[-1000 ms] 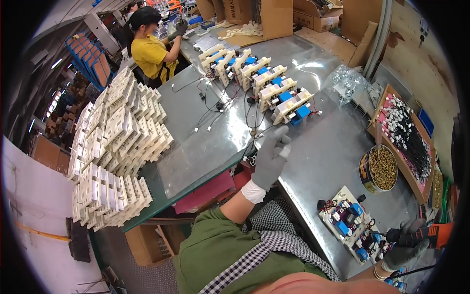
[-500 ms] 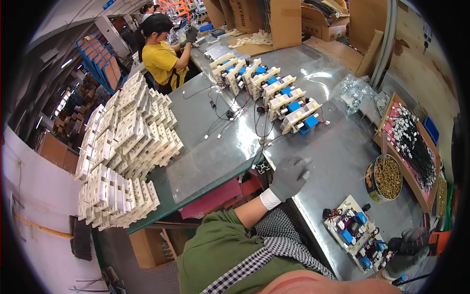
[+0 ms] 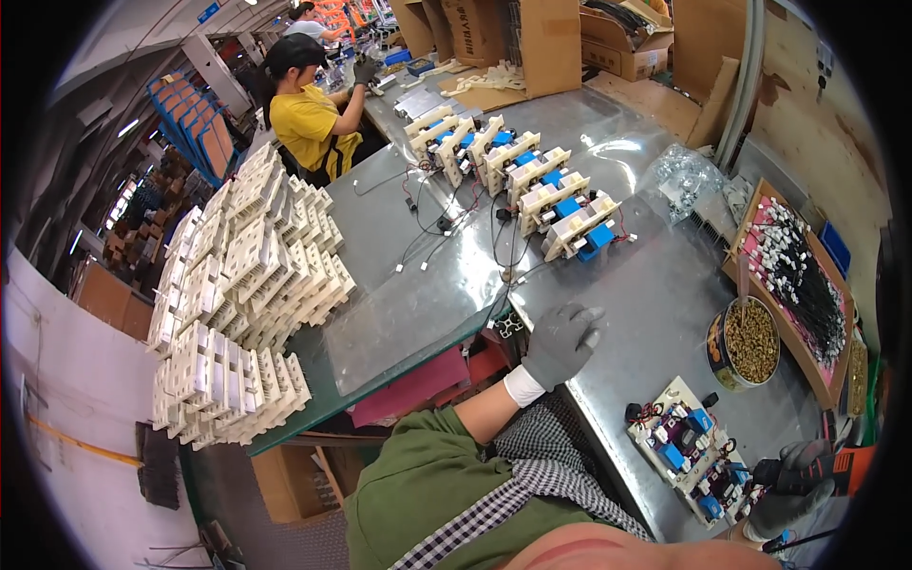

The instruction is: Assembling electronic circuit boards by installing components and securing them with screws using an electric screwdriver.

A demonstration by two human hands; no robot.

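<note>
The left hand point(image 3: 565, 344), gloved in grey, hangs loosely spread near the edge of the tabletop point(image 3: 641, 309) with nothing visible in it; the right hand point(image 3: 788, 505) wraps around an orange-and-black power tool point(image 3: 843, 465), just beside white-framed circuit boards point(image 3: 688, 439) lying near a round tin point(image 3: 724, 366)

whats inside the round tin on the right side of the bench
The round tin holds a heap of small brass-coloured pieces, with a thin stick poking up. The top layer covers the tin's bottom and the stick's lower end.
</note>
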